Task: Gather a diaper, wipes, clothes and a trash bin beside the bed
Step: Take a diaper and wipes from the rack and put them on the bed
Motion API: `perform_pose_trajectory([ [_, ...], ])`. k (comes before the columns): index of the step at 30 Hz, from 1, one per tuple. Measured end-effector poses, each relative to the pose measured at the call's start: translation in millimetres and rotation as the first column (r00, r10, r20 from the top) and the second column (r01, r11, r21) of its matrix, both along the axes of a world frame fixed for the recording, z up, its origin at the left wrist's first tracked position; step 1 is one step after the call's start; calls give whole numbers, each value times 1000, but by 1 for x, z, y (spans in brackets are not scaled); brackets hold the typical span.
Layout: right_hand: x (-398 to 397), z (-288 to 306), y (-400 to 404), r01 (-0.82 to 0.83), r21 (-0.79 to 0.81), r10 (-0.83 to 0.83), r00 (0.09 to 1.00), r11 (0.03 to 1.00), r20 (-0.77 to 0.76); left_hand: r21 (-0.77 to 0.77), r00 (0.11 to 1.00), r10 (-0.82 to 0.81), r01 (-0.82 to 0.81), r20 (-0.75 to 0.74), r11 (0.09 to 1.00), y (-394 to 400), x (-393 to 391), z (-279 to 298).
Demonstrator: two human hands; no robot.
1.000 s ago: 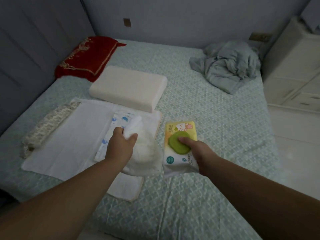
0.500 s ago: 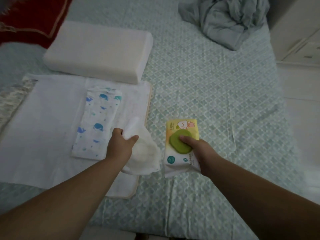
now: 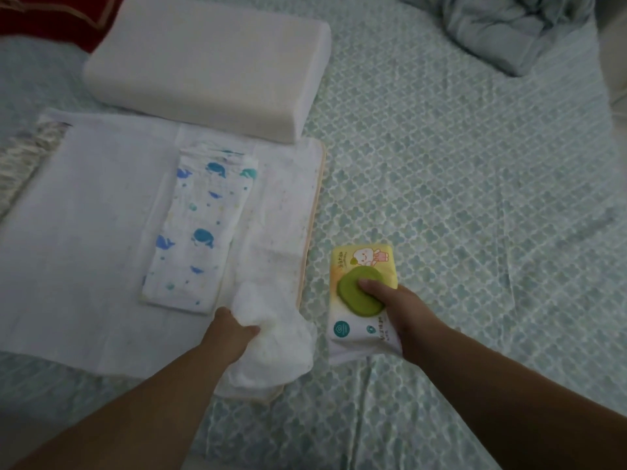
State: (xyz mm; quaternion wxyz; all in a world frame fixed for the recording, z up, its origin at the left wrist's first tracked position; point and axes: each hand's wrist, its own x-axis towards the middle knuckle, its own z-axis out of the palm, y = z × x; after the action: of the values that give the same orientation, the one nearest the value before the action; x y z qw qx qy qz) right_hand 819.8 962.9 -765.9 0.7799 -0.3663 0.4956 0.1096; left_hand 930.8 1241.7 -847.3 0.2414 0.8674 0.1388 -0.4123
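Left grip (image 3: 234, 330) is closed on a crumpled white diaper (image 3: 271, 347), fingers bunched into its upper edge; the diaper sags over the near right corner of a white changing pad (image 3: 84, 232) w/ a peach-trimmed edge. Right grip (image 3: 397, 307) clamps the wipes pack (image 3: 364, 300) from its right side — thumb (image 3: 368, 284) pressed on the green oval lid (image 3: 361, 291), other fingers tucked under the pack & hidden. Pack is yellow at the far end w/ a cartoon print, white at the near end, lying flat on the bed (image 3: 458, 198) just right of the pad's trimmed edge, close to the diaper but not touching it as far as I can tell.

On the pad, left of the diaper, lies a folded cloth w/ blue whale print (image 3: 198, 232), long side running away from the camera. Beyond the pad sits a white foam pillow (image 3: 210, 62), its near edge overlapping the pad's far edge. Dark red cushion (image 3: 51, 18) shows at top left, a grey crumpled blanket (image 3: 502, 25) at top right — both well apart from the hands. Patterned rolled fabric (image 3: 20, 157) peeks out at the pad's left edge. Bed sheet is pale green w/ a clover-like pattern.
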Motion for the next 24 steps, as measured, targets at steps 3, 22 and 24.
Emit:
perform_pose_trajectory([
  [3, 11, -9, 7, -28, 2, 28, 1000, 1000, -9, 62, 998, 24, -20, -62, 998, 7, -4, -5],
  [22, 134, -56, 43, -209, -85, 208, 978, 974, -24, -459, 922, 285, -379, -263, 804, -93, 83, 9],
  [24, 145, -65, 45, -263, -106, 257, 964, 959, -62, -440, 957, 242, -289, -163, 850, -90, 97, 5],
])
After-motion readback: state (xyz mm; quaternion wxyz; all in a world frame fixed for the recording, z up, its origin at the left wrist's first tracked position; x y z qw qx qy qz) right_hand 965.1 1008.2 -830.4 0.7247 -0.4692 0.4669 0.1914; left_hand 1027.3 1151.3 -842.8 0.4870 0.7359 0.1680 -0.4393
